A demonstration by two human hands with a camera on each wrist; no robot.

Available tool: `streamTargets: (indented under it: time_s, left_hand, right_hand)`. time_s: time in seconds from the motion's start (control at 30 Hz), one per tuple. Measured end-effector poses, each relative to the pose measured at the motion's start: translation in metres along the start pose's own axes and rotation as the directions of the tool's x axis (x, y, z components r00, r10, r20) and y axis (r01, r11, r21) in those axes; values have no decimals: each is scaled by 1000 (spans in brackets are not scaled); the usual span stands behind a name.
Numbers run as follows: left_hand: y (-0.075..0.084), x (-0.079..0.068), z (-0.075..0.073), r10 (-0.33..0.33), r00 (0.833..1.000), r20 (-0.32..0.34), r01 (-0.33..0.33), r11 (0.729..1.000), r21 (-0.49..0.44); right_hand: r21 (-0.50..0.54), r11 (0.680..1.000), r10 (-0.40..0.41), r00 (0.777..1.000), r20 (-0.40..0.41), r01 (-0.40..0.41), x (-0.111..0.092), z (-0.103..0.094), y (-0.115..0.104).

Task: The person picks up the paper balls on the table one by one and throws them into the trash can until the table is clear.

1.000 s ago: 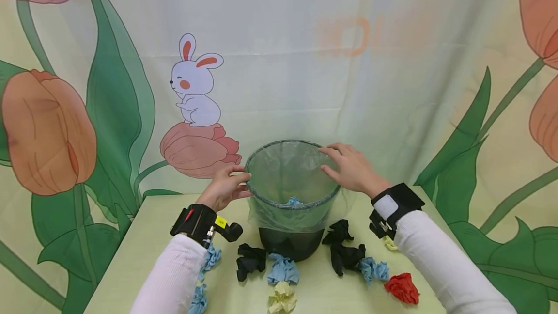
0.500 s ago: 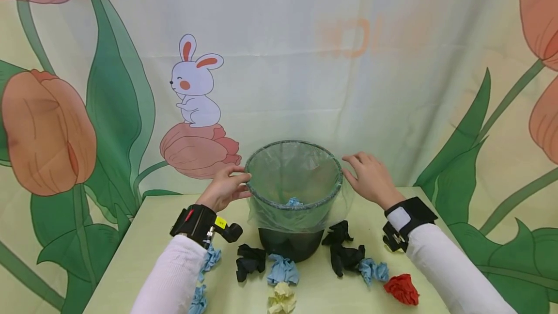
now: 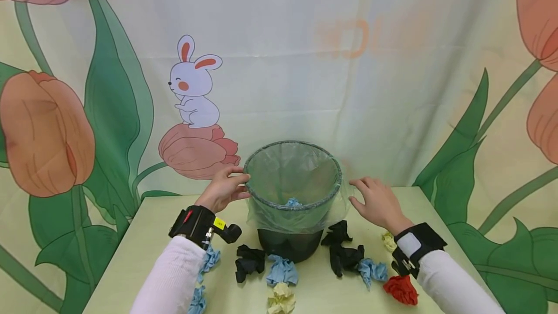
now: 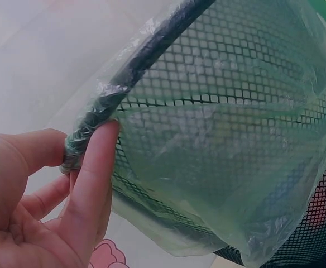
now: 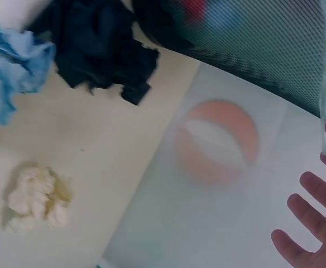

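A black mesh bin [image 3: 289, 246] stands upright on the table, with a thin pale green bin liner [image 3: 285, 222] folded over its rim. Through the opening a crumpled blue paper ball [image 3: 293, 202] shows inside. My left hand [image 3: 224, 190] grips the rim at the left; in the left wrist view its thumb and fingers [image 4: 93, 167] lie on either side of the covered rim. To the right of the bin, my right hand [image 3: 378, 202] holds the liner's loose edge between thumb and index finger, the other fingers spread, as the right wrist view shows at its edge.
Crumpled paper lies around the bin: black pieces [image 3: 250, 261], blue ones [image 3: 282, 270], yellow ones [image 3: 281, 298] and a red one [image 3: 401, 290]. More blue paper [image 3: 211, 258] lies beside the left forearm. A printed curtain [image 3: 279, 62] hangs behind the table [image 3: 144, 236].
My right hand has moved from the bin's right rim outward to the right and down. My left hand has stayed on the rim, and the bin stands where it was.
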State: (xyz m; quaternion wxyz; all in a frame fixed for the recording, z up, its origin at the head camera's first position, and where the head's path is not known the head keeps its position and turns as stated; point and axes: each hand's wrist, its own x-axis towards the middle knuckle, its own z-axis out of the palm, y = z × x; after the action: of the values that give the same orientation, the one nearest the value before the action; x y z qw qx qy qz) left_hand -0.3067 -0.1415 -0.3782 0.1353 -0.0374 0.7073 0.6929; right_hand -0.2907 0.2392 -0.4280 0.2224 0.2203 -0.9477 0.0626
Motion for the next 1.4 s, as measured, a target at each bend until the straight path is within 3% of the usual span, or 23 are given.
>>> streamTargets:
  time_s: [0.27, 0.53, 1.1, 1.3, 1.4]
  left_hand:
    - [-1, 0, 0, -1, 1000, -1, 0, 1000, -5]
    - [-2, 0, 2, 3, 1000, 1, -3, 1000, -12]
    - [-1, 1, 1, 11, 1000, 1, -11, 1000, -5]
    - [-2, 1, 0, 10, 1000, 10, -10, 1000, -3]
    - [-2, 0, 0, 10, 1000, 1, -10, 1000, 4]
  right_hand:
    - [0, 1000, -26, 999, -20, 26, -32, 22, -2]
    - [-5, 1000, -9, 999, 47, 9, -70, 39, -7]
    - [3, 990, 140, 973, 182, -143, -146, 60, 2]
    - [-14, 974, 225, 957, 185, -226, -167, 67, 1]
    - [-32, 958, 284, 934, 218, -284, -174, 71, 1]
